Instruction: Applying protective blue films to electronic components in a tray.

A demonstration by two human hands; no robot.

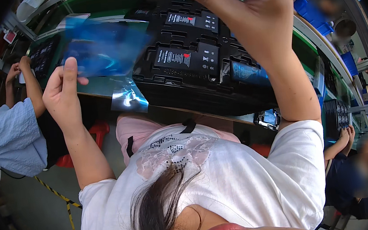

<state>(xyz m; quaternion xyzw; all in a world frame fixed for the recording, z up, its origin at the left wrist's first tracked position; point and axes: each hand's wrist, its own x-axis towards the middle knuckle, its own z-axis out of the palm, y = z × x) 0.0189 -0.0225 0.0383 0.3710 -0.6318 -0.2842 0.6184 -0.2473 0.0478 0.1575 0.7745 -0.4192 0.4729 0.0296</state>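
Note:
My left hand [65,89] pinches translucent blue film sheets [101,49] between thumb and fingers, held up over the bench and blurred by motion. My right hand [251,7] is raised at the top edge over the black tray [176,82]. Its thumb and fingers close together, and the picture's edge cuts off what they hold; a sliver of blue shows there. In the stacked black trays lie flat black battery packs [171,59] with white print and a red mark. One pack [249,73] nearer my right arm has a blue face. A clear shiny film [129,98] hangs at the bench edge.
A co-worker in a light blue shirt [13,137] handles something white beside trays on the left. Another person in dark clothes [347,174] sits at right by a tray stack [336,114]. A red stool [99,139] stands below the bench; blue bins [310,12] are at upper right.

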